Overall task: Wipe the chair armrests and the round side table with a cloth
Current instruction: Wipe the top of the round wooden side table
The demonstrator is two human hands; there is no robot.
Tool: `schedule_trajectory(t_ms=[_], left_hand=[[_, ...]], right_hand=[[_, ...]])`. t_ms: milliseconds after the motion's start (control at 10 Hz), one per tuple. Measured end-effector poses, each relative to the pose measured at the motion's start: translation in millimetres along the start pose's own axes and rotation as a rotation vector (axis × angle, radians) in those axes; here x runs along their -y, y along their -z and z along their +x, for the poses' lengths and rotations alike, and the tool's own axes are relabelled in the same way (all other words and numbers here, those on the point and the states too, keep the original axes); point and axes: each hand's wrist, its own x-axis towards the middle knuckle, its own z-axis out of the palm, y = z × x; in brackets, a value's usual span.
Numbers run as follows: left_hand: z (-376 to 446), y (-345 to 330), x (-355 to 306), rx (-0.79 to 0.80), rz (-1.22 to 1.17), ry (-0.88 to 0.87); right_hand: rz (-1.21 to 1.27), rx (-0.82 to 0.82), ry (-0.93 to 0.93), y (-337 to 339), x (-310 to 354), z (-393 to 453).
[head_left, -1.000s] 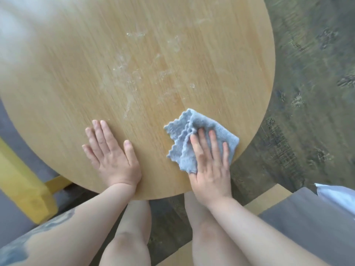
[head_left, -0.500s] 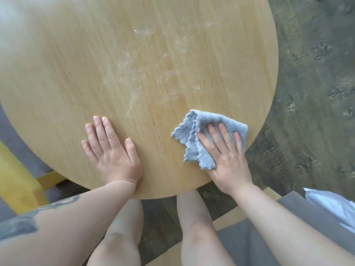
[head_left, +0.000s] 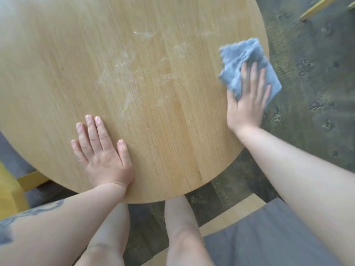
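Head view: right hand (head_left: 245, 106) flat, pressing crumpled blue-grey microfibre cloth (head_left: 247, 64) at round light-wood table (head_left: 134, 54) right edge; left hand (head_left: 103, 154) flat, empty.

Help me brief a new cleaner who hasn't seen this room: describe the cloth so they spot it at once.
Find the round wooden table filling the view, then follow its right edge. The blue-grey cloth lies there, overhanging the rim, pressed flat under the right hand. It is the only fabric on the table, with scalloped edges.

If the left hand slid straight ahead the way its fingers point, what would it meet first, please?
Flat on the round table, the left hand points up the image, slightly leftward. Ahead lies bare wood; the whitish smudges sit just right of that line. The way looks free.
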Motion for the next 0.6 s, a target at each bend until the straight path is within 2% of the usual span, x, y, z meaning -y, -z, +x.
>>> schedule_trajectory(t_ms=[100,200,300,400,500,600], left_hand=[[-0.4,0.9,0.1,-0.001,0.002,0.008],[-0.4,0.7,-0.4,-0.010,0.000,0.014],[0.4,-0.6,-0.7,-0.017,-0.003,0.008],[0.3,-1.2,-0.3,-0.013,0.004,0.000],[-0.4,-0.5,0.3,-0.011,0.002,0.004],[-0.7,-0.4,1.2,-0.010,0.002,0.010]], right_hand=[[0.002,-0.019,-0.090,0.4,54.0,32.9],[-0.020,0.125,0.446,5.1,34.1,21.0],[-0.001,0.166,0.461,15.3,-21.7,29.2],[0.029,0.020,0.010,11.2,-3.9,55.3],[0.055,-0.031,0.037,3.4,47.8,36.7],[0.057,0.087,0.441,-4.8,25.2,-39.3]])
